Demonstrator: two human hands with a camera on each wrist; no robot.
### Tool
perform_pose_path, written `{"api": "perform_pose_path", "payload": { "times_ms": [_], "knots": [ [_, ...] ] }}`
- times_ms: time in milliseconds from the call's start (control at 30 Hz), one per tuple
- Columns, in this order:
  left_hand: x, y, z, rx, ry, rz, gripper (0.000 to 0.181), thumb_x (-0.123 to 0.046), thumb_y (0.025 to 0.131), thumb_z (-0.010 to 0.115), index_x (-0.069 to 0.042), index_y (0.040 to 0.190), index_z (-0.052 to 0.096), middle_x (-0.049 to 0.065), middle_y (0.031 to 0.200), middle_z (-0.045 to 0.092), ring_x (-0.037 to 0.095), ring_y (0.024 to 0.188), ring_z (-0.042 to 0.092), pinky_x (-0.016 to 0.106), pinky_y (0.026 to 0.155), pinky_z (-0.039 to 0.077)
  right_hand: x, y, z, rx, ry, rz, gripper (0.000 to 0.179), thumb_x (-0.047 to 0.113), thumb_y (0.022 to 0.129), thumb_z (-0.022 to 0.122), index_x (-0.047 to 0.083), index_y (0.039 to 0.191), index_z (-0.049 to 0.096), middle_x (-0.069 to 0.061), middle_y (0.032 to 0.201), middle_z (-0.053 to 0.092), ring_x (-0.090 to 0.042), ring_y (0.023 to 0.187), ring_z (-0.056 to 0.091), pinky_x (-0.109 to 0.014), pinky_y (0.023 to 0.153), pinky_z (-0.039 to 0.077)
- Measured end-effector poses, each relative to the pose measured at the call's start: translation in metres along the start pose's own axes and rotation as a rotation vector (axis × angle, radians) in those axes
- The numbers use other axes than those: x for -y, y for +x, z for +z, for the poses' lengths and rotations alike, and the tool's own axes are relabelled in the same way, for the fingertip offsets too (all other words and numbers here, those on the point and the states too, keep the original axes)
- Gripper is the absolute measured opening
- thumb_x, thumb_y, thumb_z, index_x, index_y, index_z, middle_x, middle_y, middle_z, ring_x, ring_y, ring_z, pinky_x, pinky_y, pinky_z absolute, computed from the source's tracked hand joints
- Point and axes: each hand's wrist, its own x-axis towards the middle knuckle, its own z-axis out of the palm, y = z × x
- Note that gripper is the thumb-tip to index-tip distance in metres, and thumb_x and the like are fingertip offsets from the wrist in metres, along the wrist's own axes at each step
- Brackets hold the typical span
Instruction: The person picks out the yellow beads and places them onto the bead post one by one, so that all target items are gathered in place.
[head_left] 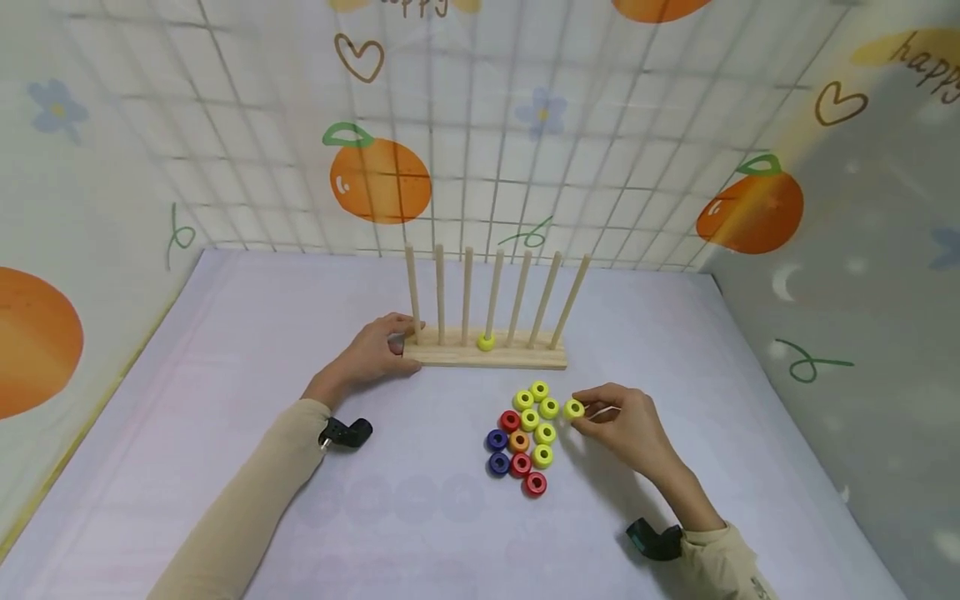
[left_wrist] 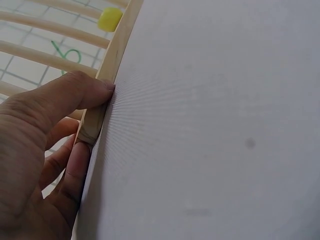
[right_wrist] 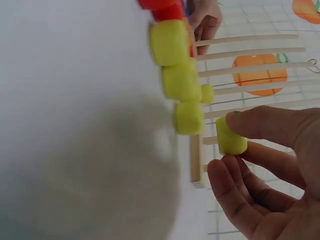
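A wooden rack (head_left: 487, 358) with several upright pegs stands on the table, and one yellow bead (head_left: 486, 342) sits low on its middle peg. My left hand (head_left: 375, 350) grips the rack's left end, thumb at the front edge (left_wrist: 97, 107) and fingers round the end and behind. My right hand (head_left: 626, 425) pinches another yellow bead (right_wrist: 231, 137) between thumb and fingers, right of the loose beads. That group holds several yellow beads (head_left: 545, 433), red beads (head_left: 521, 465), two blue beads (head_left: 498, 464) and an orange bead (head_left: 518, 442), lying hole up.
The pale tabletop (head_left: 420, 517) meets a printed cloth (head_left: 487, 150) with a grid and orange fruits at the back. Side cloths rise on the left and right. Dark wrist cameras (head_left: 347, 432) are strapped on both wrists, over beige sleeves.
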Motion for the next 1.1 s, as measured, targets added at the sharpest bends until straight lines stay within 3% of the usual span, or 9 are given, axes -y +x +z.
{"api": "perform_pose_path", "payload": {
  "times_ms": [233, 667, 1100],
  "knots": [
    [-0.004, 0.005, 0.002, 0.010, 0.000, 0.011, 0.071, -0.020, 0.078, 0.085, -0.008, 0.142, 0.057, 0.005, 0.144, 0.048, 0.027, 0.112, 0.059, 0.037, 0.089, 0.054, 0.015, 0.006, -0.015, -0.048, -0.028, -0.070, 0.030, 0.000, 0.075, 0.085, 0.005, 0.104, 0.077, -0.004, 0.092, 0.073, -0.018, 0.076, 0.069, -0.030, 0.067, 0.059],
    [-0.002, -0.002, 0.000, -0.006, -0.022, 0.003, 0.072, -0.016, 0.076, 0.087, -0.005, 0.141, 0.057, 0.009, 0.142, 0.049, 0.029, 0.120, 0.052, 0.038, 0.091, 0.053, 0.041, 0.029, -0.027, -0.017, 0.021, -0.116, 0.031, -0.001, 0.078, 0.083, 0.004, 0.108, 0.076, -0.004, 0.095, 0.072, -0.019, 0.079, 0.069, -0.032, 0.071, 0.060],
    [-0.003, -0.005, -0.001, -0.007, -0.025, -0.010, 0.072, -0.015, 0.077, 0.087, -0.003, 0.141, 0.056, 0.009, 0.143, 0.048, 0.029, 0.117, 0.056, 0.037, 0.090, 0.054, 0.070, 0.050, -0.029, -0.009, 0.038, -0.203, 0.028, -0.001, 0.078, 0.083, 0.003, 0.105, 0.077, -0.003, 0.095, 0.071, -0.018, 0.077, 0.067, -0.027, 0.070, 0.059]
  ]
}}
